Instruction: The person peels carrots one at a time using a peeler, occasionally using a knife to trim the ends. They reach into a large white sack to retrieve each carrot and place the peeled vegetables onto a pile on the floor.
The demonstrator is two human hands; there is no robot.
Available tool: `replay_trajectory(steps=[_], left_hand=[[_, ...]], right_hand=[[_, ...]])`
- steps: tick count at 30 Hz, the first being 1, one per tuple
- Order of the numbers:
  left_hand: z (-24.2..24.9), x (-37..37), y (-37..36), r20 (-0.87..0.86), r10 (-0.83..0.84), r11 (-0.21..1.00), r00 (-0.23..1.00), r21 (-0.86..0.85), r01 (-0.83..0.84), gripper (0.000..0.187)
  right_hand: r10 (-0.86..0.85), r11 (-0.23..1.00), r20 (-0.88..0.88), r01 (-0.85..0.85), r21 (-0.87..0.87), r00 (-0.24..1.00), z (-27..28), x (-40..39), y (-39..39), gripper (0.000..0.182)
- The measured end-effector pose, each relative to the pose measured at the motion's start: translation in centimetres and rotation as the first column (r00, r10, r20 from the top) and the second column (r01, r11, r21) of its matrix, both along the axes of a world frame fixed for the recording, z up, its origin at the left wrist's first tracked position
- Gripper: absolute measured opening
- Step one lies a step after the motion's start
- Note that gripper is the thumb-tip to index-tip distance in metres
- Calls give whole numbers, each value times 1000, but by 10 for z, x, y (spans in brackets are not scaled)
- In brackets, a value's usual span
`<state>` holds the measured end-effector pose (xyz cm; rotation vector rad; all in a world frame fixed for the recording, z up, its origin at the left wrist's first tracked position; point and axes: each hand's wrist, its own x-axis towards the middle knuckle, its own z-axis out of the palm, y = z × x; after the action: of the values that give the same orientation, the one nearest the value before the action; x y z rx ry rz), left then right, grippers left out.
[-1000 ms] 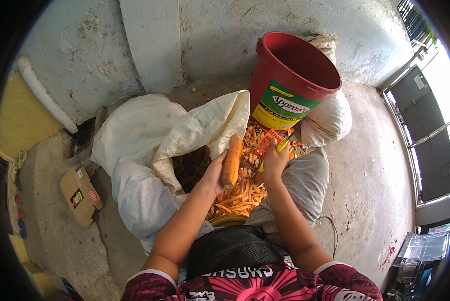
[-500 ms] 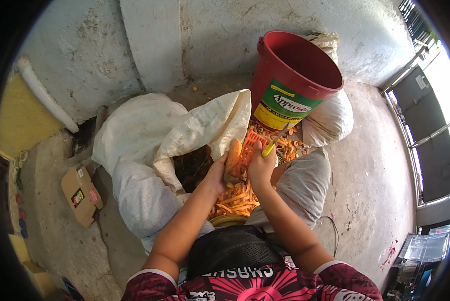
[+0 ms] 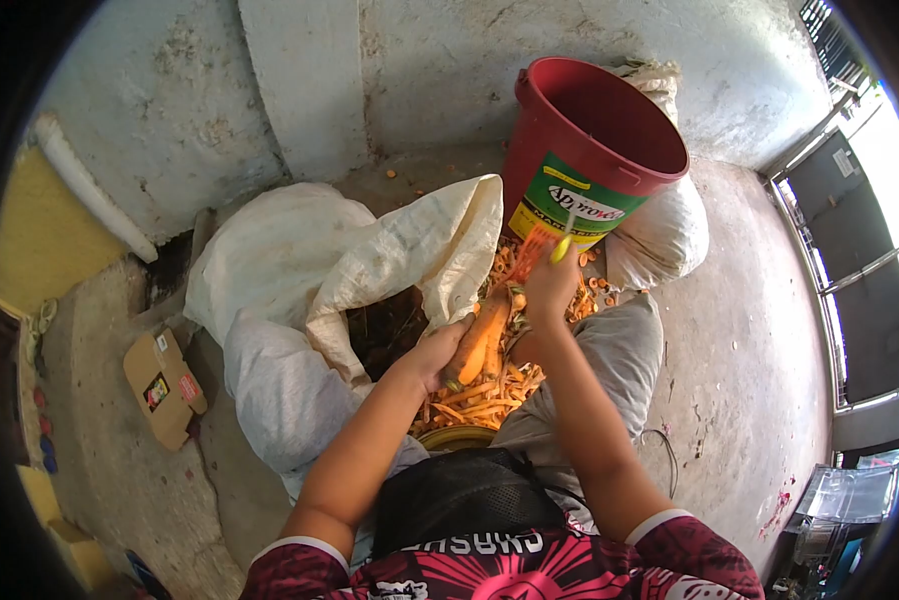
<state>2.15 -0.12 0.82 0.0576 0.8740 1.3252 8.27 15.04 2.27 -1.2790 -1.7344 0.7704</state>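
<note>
My left hand (image 3: pixel 442 352) is wrapped round the lower end of a large carrot (image 3: pixel 483 338), which tilts up and away from me; part of its surface looks freshly peeled. Just beyond the carrot's upper end is my right hand (image 3: pixel 552 287), closed on a flat orange plastic tool with holes (image 3: pixel 533 252). A yellow-handled knife (image 3: pixel 563 247) sticks up from the same hand, its blade pointing away. Below the hands, orange carrot peelings (image 3: pixel 479 405) are heaped above a yellowish container rim (image 3: pixel 456 437) between my legs.
An open white woven sack (image 3: pixel 399 250) with dark contents lies to the left. Behind the peelings stands a red bucket (image 3: pixel 594 120), with a filled white sack (image 3: pixel 659 240) beside it. A flattened cardboard box (image 3: pixel 162 390) rests on the floor at left.
My right hand has moved up and away with the orange tool and knife. The carrot has tipped from nearly upright to slanting right, still in my left hand.
</note>
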Motion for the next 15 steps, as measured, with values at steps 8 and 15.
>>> replay_trajectory(steps=[8, 15], left_hand=[[-13, -8, 5, 108, 59, 995, 992, 72, -67, 37], [-18, -9, 15, 149, 167, 986, 975, -46, -162, 35]], right_hand=[[-16, 983, -222, 57, 176, 975, -20, 10, 56, 17], [300, 952, -221, -307, 4, 928, 8, 8, -64, 19]])
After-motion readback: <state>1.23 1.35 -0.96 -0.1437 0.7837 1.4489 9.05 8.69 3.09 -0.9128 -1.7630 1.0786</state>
